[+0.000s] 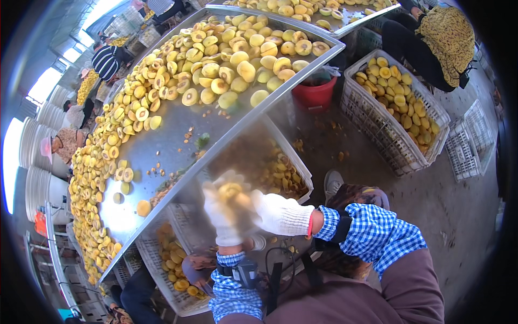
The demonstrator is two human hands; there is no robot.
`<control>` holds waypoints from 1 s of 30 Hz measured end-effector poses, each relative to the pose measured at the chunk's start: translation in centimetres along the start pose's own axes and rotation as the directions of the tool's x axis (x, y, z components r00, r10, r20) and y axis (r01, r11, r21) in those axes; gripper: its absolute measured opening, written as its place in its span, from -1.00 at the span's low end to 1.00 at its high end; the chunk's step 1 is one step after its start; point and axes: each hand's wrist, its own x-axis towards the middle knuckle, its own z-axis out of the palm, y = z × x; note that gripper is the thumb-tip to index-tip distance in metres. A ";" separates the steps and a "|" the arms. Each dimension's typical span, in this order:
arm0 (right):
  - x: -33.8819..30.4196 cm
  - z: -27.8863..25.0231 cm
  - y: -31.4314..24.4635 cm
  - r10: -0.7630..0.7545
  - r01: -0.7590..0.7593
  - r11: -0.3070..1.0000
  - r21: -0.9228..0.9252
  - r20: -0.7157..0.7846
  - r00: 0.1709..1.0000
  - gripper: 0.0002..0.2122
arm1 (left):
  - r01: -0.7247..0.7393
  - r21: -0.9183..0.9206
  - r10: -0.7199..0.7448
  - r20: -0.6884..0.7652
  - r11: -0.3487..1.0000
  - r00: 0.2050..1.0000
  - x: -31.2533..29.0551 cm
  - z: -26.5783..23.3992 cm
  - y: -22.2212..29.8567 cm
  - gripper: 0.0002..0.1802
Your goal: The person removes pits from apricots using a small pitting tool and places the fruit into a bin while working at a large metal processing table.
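Observation:
My left hand [220, 208], in a white knit glove, is closed around a yellow peach [233, 192], blurred and partly covered by the fingers. From the right, my right hand [281, 214], gloved likewise, reaches against the fruit with its fingers closed; whatever they grip is hidden. Both hands are just off the near edge of a metal table [181, 127], above a white crate [288, 156] of peach scraps. Heaped along the table's far side are halved yellow peaches [216, 59], some with the cut face up. Loose pits [156, 171] lie nearer the edge.
A crate of peach halves [396, 108] stands to the right, beside a red bucket [315, 94]. Another crate [175, 264] with peaches sits below the table at lower left. Several people work around, one seated at upper right [431, 46]. An empty-looking basket [470, 140] rests far right.

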 end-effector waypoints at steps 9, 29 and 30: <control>0.0 -1.2 -0.5 0.136 -0.226 0.758 0.612 0.191 0.972 -0.73 | 0.191 -0.051 -0.173 0.250 0.980 0.953 1.5 0.1 0.9 -0.18; -0.5 -2.7 -1.6 0.205 -0.345 0.797 0.496 0.316 0.926 -0.69 | 0.114 0.078 -0.120 0.087 0.990 0.989 0.6 2.3 1.5 -0.25; -0.6 -3.2 -1.8 0.173 -0.362 0.723 0.588 0.354 0.919 -0.73 | 0.144 0.044 -0.148 0.099 0.989 0.984 0.7 2.2 1.5 -0.26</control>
